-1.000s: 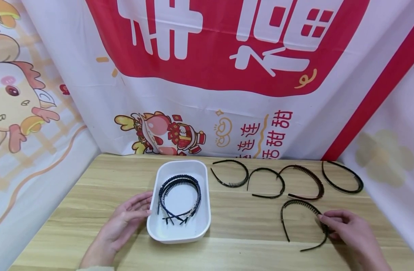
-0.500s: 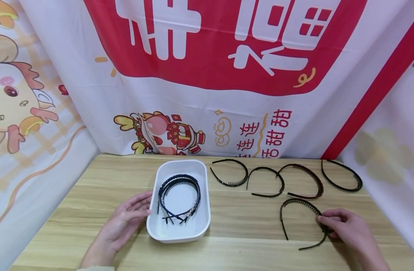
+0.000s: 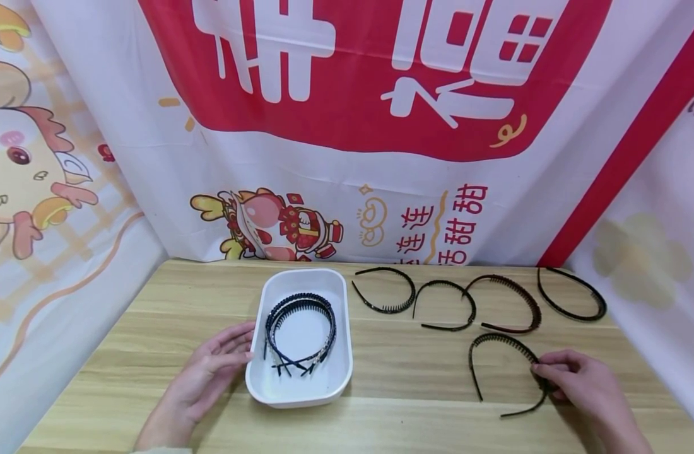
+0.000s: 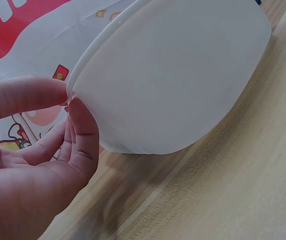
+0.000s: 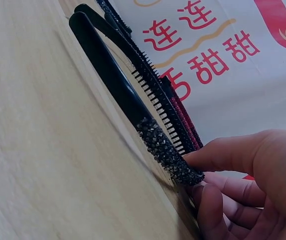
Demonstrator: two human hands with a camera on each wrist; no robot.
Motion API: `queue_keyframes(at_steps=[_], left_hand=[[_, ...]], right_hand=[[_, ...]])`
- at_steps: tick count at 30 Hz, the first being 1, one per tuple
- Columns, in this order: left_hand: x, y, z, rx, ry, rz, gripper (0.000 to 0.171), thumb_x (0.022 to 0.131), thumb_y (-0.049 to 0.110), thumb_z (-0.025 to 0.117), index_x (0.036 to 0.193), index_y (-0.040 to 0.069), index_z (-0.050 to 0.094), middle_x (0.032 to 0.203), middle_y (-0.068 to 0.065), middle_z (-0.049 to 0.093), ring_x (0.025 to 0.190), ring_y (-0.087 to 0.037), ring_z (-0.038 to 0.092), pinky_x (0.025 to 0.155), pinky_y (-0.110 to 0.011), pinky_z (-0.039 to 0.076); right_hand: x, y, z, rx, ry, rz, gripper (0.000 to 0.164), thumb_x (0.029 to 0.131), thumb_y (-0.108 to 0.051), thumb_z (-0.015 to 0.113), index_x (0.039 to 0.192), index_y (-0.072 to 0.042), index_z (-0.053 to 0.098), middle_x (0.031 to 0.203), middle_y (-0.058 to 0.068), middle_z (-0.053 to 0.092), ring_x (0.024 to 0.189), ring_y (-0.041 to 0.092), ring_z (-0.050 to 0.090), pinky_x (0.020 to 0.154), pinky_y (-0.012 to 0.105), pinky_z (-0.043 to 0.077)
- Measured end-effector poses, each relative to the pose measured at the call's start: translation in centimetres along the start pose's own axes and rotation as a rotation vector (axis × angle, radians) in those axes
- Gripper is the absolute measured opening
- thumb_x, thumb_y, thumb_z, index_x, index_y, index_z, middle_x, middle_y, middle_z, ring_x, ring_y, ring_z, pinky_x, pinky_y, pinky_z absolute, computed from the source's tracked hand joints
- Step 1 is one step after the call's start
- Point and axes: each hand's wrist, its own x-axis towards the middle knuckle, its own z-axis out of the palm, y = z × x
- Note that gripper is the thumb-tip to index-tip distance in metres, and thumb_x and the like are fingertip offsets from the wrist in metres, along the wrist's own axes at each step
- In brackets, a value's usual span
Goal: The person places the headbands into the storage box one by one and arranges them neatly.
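In the right grip (image 5: 247,185), 1 studded headband (image 5: 157,145)

The dark headband (image 5: 165,150) lies at the lower right of the head view, pinched along its right side by the right hand (image 3: 580,384), its arch toward the top and its open ends toward the lower left. Up close it shows a smooth, glossy end, a stretch of glittering dark stones and small comb teeth (the stones sit right by the fingertips). The white container (image 3: 299,392), smooth and rounded at the corners, stands upright left of the lower centre, its rim held by the left hand (image 3: 207,372); inside, dark headbands (image 3: 301,304) overlap, ends crossed.
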Motion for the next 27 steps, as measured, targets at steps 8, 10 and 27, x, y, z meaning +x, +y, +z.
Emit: queue_keyframes(at_steps=[8,10,27], left_hand=[[0.00,-0.10,-0.08,0.003,0.001,0.005,0.056,0.097,-0.007,0.062,0.151,0.005,0.052,0.130,0.004,0.071,0.122,-0.013,0.067,0.107,-0.026,0.057],[0.01,-0.13,-0.10,0.002,-0.001,0.007,0.056,0.097,-0.007,0.062,0.150,0.006,0.052,0.130,0.004,0.071,0.122,-0.013,0.067,0.107,-0.026,0.057],[-0.06,-0.10,0.01,0.014,0.001,0.003,0.055,0.096,-0.006,0.063,0.150,0.006,0.053,0.128,0.005,0.071,0.121,-0.013,0.067,0.107,-0.026,0.056]], right_hand=[[-0.05,-0.06,0.06,0.001,-0.007,-0.004,0.060,0.097,-0.044,0.079,0.134,0.002,0.068,0.094,-0.013,0.076,0.076,0.010,0.069,0.067,0.025,0.059],[-0.14,-0.11,0.06,0.000,-0.007,-0.003,0.059,0.097,-0.044,0.079,0.134,0.002,0.068,0.094,-0.013,0.076,0.076,0.010,0.068,0.067,0.025,0.059],[-0.03,-0.03,0.07,-0.009,-0.009,-0.005,0.061,0.098,-0.047,0.077,0.135,0.001,0.069,0.094,-0.012,0.075,0.076,0.009,0.067,0.066,0.025,0.058]])
